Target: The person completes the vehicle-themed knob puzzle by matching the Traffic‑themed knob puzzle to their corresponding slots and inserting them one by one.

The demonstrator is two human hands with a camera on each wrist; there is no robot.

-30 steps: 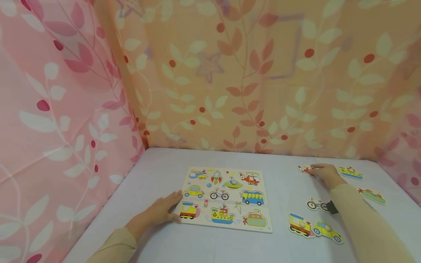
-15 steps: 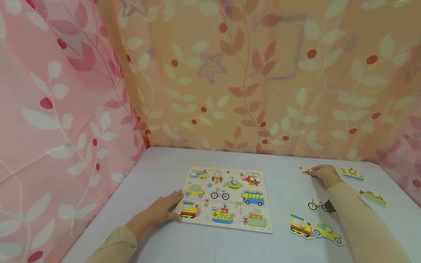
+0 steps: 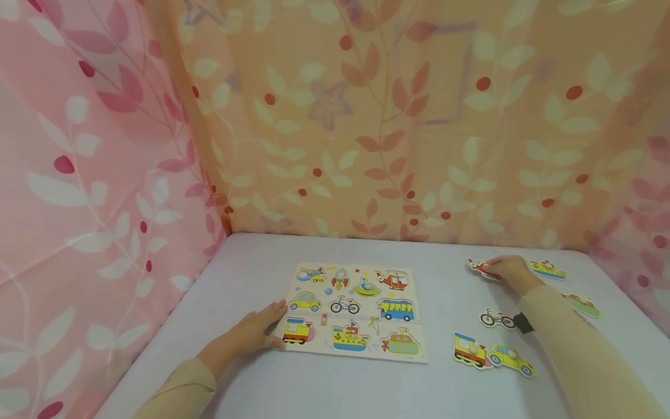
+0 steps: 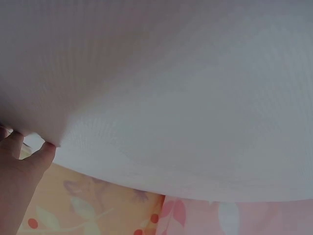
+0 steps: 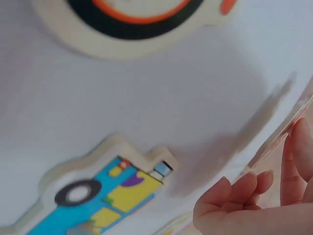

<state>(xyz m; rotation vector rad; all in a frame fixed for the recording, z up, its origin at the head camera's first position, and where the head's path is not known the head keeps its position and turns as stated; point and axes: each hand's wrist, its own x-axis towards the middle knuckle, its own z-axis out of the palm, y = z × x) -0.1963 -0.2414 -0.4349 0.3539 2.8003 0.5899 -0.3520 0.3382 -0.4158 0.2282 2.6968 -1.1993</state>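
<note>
A puzzle board point(image 3: 320, 333) with printed vehicle pictures lies flat on the table. My left hand point(image 3: 256, 327) rests at its left edge, fingers extended and thumb at the near corner. At the far right, my right hand point(image 3: 512, 272) pinches a red helicopter piece point(image 3: 476, 266) between thumb and fingers. In the right wrist view the helicopter piece point(image 5: 279, 139) appears edge-on and tilted, a shadow beneath it. On the board, a plane point(image 3: 311, 276), a rocket point(image 3: 339, 279) and a UFO point(image 3: 366, 287) show knobs.
Right of the board lie a bicycle point(image 3: 497, 319), a train point(image 3: 470, 352), a car point(image 3: 512, 359), a submarine point(image 3: 582, 304) and a ship point(image 3: 548, 269). A bus piece point(image 5: 117, 196) shows only in the right wrist view. Floral curtains point(image 3: 335, 145) border the table.
My right hand has taken the helicopter piece between its fingers and tilted it slightly up. My left hand stays at the board's edge. The head view has shifted slightly.
</note>
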